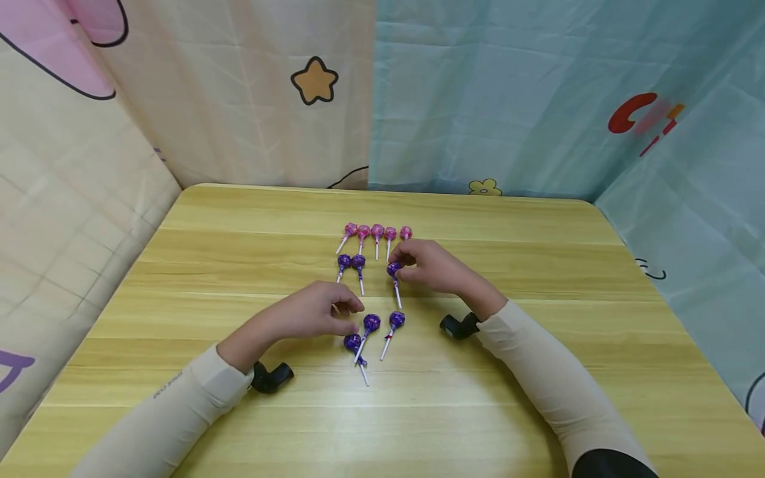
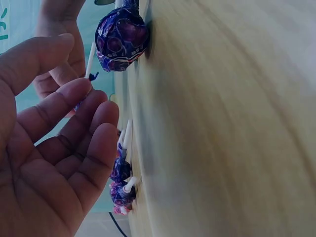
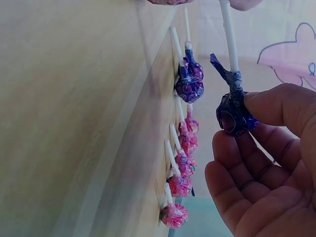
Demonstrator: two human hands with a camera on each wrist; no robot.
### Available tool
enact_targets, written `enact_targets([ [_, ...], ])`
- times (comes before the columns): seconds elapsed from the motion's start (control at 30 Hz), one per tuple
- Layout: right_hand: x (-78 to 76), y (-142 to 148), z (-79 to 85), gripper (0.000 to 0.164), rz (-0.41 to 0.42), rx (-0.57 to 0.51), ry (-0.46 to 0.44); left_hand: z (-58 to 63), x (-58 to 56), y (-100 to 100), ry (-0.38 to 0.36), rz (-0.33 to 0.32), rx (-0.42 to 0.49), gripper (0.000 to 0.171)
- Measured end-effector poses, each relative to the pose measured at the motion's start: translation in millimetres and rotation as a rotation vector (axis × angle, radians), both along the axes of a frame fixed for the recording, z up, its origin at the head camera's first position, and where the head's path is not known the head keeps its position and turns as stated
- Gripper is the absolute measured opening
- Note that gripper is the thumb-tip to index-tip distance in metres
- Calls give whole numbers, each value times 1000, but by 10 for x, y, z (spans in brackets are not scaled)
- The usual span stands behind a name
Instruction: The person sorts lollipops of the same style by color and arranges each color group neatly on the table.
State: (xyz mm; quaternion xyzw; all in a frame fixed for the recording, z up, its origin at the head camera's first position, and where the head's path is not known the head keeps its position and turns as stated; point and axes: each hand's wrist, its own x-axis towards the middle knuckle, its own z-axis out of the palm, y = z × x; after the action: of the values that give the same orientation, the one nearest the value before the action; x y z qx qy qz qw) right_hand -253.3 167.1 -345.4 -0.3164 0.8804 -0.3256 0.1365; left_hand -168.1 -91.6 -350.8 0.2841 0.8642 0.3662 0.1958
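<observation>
My right hand (image 1: 427, 265) pinches a purple-wrapped lollipop (image 3: 236, 111) by its candy head, its white stick pointing toward me in the head view. Two purple lollipops (image 1: 358, 262) lie side by side to its left. My left hand (image 1: 313, 311) holds nothing; its fingers are loosely bent above the table. Close to its fingertips lies a purple lollipop (image 1: 352, 342), crossed by the stick of another purple lollipop (image 1: 372, 322). A further purple lollipop (image 1: 397, 319) lies to the right of these, below the held one.
A row of several pink lollipops (image 1: 378, 230) lies farther back, sticks toward me. The wooden table (image 1: 179, 279) ends at patterned curtains (image 1: 478, 99) behind and at both sides. Black wrist cameras (image 1: 271, 377) are strapped under both forearms.
</observation>
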Motion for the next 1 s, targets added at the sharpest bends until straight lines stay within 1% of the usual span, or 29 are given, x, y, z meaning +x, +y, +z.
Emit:
enact_targets([
  [0.27,-121,-141,-45,13,-7,5,19,-53,33,-30,-49,-14,-11,28],
  [0.4,-173,-210,-84,10,6,9,45,-50,52,-28,-68,-11,-28,26],
  [0.7,-217,-311,-111,10,18,50,86,-52,76,-17,-92,-7,-52,28],
  [0.77,-231,-328,-117,9,15,57,89,-55,86,-5,-84,-11,-64,27],
  [0.87,-250,-347,-127,9,9,66,86,-58,106,14,-57,-27,-79,21],
  [1.0,-275,-363,-147,8,3,70,87,-56,131,29,-36,-49,-73,13],
])
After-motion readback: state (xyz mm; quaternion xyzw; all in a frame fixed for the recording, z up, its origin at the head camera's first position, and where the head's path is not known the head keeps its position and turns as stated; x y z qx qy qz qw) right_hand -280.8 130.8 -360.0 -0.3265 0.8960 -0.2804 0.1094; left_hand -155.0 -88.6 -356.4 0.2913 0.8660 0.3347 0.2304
